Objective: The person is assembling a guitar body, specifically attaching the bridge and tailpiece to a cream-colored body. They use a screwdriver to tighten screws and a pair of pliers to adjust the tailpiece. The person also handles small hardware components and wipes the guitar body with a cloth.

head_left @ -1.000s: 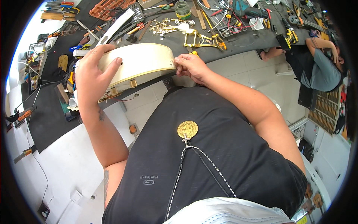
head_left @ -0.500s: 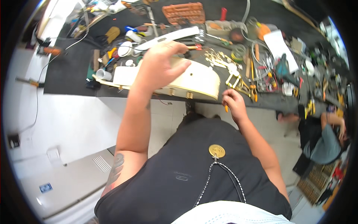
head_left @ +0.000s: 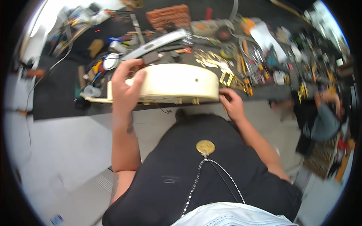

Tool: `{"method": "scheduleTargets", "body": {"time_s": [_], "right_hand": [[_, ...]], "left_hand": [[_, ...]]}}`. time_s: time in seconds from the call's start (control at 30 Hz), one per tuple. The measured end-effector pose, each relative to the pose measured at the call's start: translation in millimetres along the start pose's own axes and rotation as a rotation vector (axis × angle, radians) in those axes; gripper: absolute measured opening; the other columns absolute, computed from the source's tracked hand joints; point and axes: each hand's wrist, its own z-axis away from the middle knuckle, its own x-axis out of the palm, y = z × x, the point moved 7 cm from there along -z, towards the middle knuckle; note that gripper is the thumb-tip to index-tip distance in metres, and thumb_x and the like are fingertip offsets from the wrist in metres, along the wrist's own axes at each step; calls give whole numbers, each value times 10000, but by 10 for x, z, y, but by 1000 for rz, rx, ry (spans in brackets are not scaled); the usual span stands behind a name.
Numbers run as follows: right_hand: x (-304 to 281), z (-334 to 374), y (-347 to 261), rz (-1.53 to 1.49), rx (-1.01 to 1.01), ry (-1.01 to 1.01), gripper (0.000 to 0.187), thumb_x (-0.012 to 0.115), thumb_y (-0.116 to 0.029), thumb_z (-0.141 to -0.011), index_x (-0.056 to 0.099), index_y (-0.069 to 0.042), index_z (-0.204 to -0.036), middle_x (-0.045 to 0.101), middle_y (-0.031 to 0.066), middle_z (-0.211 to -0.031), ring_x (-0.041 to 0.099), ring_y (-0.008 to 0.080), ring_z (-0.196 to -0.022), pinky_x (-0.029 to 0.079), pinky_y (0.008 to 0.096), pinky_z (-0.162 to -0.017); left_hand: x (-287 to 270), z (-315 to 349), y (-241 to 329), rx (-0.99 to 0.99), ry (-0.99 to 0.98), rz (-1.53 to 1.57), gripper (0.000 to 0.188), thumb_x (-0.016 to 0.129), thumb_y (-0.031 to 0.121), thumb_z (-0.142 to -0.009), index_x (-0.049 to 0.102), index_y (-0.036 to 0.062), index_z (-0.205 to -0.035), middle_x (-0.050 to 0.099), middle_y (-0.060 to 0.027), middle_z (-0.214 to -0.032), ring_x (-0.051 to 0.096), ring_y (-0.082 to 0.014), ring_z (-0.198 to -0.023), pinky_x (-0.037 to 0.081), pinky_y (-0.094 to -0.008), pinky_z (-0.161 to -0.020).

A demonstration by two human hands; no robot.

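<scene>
A cream guitar body (head_left: 173, 81) stands on its side at the bench's near edge, with a small dark hole in its rim. Small knob-like parts (head_left: 195, 101) jut from the face towards me. My left hand (head_left: 128, 84) is closed over its left part, thumb on the near side and fingers beyond. At the right end is my right hand (head_left: 232, 103), its fingers curled and touching or almost touching the rim. A slim orange thing, mostly hidden, shows under those fingers. Shiny gold hardware (head_left: 215, 62) lies just behind the body.
Tools crowd the dark bench (head_left: 52, 88). Behind the body are a long pale bar (head_left: 156, 43) and an orange case (head_left: 168, 17). A clear cup (head_left: 91, 91) stands left, a white sheet (head_left: 267, 41) lies right. Another person (head_left: 326, 118) sits at far right.
My left hand has come down from above the guitar body and moved left to grip it. My right hand has moved in to the body's right end. The whole view has shifted somewhat.
</scene>
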Motion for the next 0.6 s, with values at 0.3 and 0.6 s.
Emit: {"method": "scheduleTargets", "body": {"time_s": [0.3, 0.6], "right_hand": [[67, 92, -142, -60, -17, 140, 75, 607, -61, -1035, 656, -22, -994, 666, 87, -1214, 630, 151, -1093, 527, 319, -948], [-80, 149, 99, -849, 291, 249, 156, 507, -116, -1007, 623, -38, -1076, 690, 141, -1222, 665, 249, -1126, 544, 437, -987]], "left_hand": [[255, 87, -204, 19, -101, 45, 352, 691, 127, -906, 692, 4, -1236, 672, -144, -1320, 585, -282, -1249, 436, -403, -1070], [286, 44, -339, 5, -159, 134, 347, 672, 153, -919, 676, -22, -1219, 654, -149, -1304, 587, -279, -1248, 441, -385, -1054]]}}
